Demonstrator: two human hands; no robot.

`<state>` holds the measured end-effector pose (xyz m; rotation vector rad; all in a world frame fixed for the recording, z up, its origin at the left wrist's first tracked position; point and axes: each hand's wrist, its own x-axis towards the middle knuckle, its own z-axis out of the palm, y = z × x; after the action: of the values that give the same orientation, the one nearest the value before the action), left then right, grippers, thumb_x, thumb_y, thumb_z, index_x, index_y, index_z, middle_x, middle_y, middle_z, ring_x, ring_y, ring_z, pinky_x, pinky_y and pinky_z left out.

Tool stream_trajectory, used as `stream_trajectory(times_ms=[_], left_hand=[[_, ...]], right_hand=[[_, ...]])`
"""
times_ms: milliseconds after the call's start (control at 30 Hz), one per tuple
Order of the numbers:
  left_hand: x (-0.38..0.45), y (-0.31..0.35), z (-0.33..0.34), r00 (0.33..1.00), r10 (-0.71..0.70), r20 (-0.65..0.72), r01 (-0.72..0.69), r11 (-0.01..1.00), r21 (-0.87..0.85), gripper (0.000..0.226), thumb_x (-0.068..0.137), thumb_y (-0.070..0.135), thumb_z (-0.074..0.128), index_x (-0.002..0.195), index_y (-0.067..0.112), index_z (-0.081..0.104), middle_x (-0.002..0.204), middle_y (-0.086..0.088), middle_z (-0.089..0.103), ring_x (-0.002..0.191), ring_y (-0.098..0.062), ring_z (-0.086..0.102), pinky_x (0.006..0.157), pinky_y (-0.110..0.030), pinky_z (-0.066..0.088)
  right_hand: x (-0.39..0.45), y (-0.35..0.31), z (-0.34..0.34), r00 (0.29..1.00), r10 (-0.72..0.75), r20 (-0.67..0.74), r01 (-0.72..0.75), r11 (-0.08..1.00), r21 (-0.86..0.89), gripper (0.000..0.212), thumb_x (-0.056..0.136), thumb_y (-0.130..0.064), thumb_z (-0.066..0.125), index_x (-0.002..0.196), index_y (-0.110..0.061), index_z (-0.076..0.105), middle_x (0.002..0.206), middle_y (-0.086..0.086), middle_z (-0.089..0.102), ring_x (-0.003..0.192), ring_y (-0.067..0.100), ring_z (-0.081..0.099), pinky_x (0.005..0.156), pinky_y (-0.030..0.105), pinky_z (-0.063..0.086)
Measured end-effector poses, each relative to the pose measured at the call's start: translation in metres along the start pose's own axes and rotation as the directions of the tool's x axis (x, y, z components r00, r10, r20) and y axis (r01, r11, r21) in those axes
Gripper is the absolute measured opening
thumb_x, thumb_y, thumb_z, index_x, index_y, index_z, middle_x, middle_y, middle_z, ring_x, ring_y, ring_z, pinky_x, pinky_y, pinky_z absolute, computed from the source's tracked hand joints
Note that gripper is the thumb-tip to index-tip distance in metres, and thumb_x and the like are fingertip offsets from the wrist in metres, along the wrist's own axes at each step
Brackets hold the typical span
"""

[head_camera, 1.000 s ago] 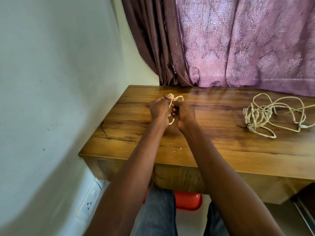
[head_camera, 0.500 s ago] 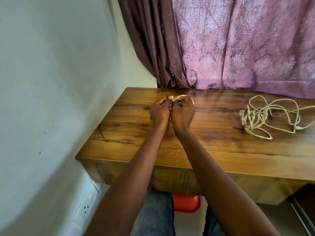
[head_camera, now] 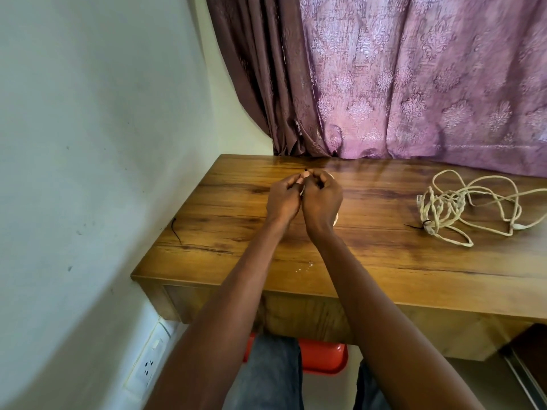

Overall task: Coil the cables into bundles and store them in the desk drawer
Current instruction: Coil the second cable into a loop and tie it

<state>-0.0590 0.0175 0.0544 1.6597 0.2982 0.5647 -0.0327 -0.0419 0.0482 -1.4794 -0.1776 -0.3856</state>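
Over the middle of the desk [head_camera: 384,267], toward its back edge, the left hand [head_camera: 282,199] and the right hand [head_camera: 321,199] press together, fingers curled around a small cream cable bundle [head_camera: 301,193] that is almost wholly hidden between them; only a sliver shows. Near the desk's right edge lies a loose cream cable [head_camera: 461,208], partly coiled, well apart from the hands. A black tie [head_camera: 175,230] rests by the left edge.
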Motion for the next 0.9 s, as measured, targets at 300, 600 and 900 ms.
stream_trajectory(times_ms=[300,600,900], left_hand=[[0.005,-0.009,0.001,0.983,0.116,-0.139,-0.102,0.989,0.107,0.025,0.095,0.021,0.064,0.117,0.012,0.072,0.106,-0.003,0.075,0.093,-0.013,0.069,0.080,-0.028,0.056],[0.006,-0.013,-0.001,0.976,0.093,-0.199,-0.108,0.992,-0.070,0.024,0.084,0.013,0.076,0.108,0.006,0.074,0.097,-0.004,0.076,0.085,-0.009,0.072,0.075,-0.026,0.059],[0.003,-0.012,-0.004,0.977,0.122,-0.176,-0.143,0.984,-0.110,0.017,0.081,0.011,0.078,0.096,0.006,0.074,0.080,0.000,0.074,0.072,-0.010,0.071,0.067,-0.028,0.059]], right_hand=[[0.001,0.007,-0.001,0.999,0.012,0.039,-0.014,0.999,0.049,0.012,0.091,-0.018,0.063,0.092,-0.012,0.072,0.092,0.006,0.068,0.079,0.013,0.063,0.072,0.028,0.051],[0.002,0.020,-0.004,0.998,0.059,0.008,-0.059,0.995,0.077,0.014,0.092,-0.012,0.065,0.104,-0.008,0.071,0.097,0.006,0.072,0.088,0.018,0.067,0.075,0.029,0.054],[0.006,0.021,-0.007,0.996,0.084,0.000,-0.083,0.991,0.107,0.017,0.092,-0.009,0.062,0.107,-0.007,0.070,0.097,0.007,0.073,0.090,0.020,0.069,0.077,0.032,0.058]])
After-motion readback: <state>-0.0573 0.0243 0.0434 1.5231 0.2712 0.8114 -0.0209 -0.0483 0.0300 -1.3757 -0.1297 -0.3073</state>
